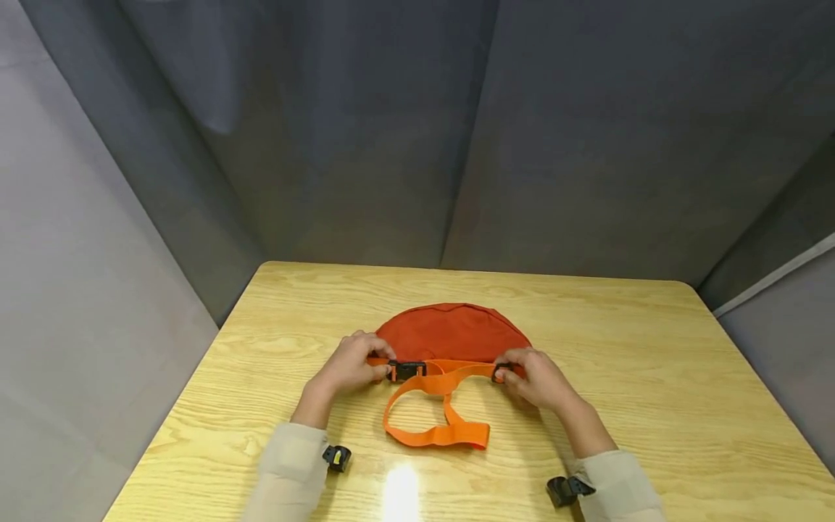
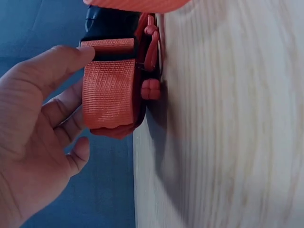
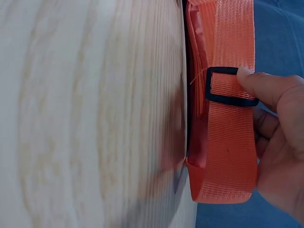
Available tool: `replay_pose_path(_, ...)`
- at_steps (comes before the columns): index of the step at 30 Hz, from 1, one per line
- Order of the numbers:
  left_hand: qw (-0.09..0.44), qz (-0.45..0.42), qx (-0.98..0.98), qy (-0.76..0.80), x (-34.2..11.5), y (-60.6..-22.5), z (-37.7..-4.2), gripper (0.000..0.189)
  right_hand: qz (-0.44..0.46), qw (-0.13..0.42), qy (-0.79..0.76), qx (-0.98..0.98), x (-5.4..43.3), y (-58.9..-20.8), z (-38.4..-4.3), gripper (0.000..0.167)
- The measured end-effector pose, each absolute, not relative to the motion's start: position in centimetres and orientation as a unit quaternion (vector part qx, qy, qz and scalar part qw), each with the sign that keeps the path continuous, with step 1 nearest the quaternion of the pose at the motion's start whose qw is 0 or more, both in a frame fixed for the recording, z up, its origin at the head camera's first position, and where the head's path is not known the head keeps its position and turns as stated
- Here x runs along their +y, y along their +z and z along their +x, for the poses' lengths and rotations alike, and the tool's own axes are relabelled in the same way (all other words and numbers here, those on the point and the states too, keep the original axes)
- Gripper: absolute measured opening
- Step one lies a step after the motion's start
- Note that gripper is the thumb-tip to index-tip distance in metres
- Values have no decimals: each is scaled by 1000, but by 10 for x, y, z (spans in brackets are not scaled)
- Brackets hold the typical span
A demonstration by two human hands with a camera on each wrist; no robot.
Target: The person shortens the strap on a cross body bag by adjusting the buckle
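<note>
A red-orange waist bag (image 1: 453, 333) lies on the table with its curved side away from me. Along its near edge runs an orange strap (image 1: 437, 436), which loops toward me. My left hand (image 1: 352, 362) pinches the strap beside the black side-release buckle (image 1: 407, 370), which looks fastened. In the left wrist view the thumb lies at the buckle's edge and the fingers go behind the webbing (image 2: 109, 92). At the bag's right end my right hand (image 1: 536, 377) pinches the strap at a black slider (image 3: 232, 100), thumb on its frame. The right fingertips are hidden behind the strap.
The bag rests on a light wooden table (image 1: 652, 406). Dark grey curtains (image 1: 365, 145) hang behind the table's far edge, with paler fabric (image 1: 78, 290) at the left. A red knotted cord (image 2: 151, 88) hangs by the bag's left end.
</note>
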State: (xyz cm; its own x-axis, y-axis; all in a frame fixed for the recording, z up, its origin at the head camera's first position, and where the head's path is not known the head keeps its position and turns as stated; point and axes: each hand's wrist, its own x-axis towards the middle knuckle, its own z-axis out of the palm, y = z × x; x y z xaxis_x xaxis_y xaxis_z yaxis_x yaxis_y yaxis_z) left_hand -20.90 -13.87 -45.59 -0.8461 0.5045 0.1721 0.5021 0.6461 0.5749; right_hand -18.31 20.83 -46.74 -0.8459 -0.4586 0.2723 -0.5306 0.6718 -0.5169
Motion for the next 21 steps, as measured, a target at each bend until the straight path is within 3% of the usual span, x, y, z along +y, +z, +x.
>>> replay_pose_path(10, 16, 302, 905, 301, -121, -457, -207, 17, 235, -9, 304, -923, 204, -468, -184, 25)
replay_pose_path(17, -3, 325, 909, 262, -120, -459, -209, 7, 240, 2, 298, -924, 209, -468, -184, 12)
replay_pose_path(21, 24, 324, 909, 261, -120, -459, -208, 11, 231, 16, 310, -922, 211, -467, -182, 8)
